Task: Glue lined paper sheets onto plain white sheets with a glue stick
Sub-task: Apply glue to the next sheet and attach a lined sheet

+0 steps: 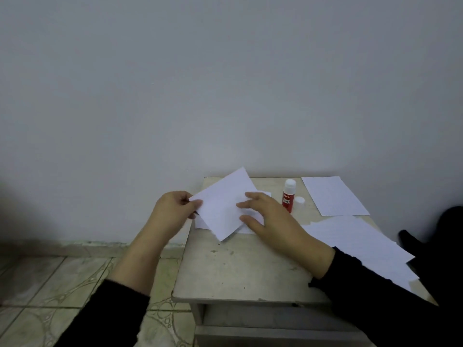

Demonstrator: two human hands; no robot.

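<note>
At frame centre, the left hand (172, 211) pinches a paper sheet (223, 206); the right hand (265, 216) presses it with straight fingers, glue stick (288, 195) just right.

Glue stick (288, 195) right of held sheet (223, 206)

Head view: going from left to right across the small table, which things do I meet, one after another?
Left hand pinching the sheet's corner → tilted paper sheet → right hand resting on it → red glue stick standing upright → its white cap beside it → lined sheet at the far right.
</note>
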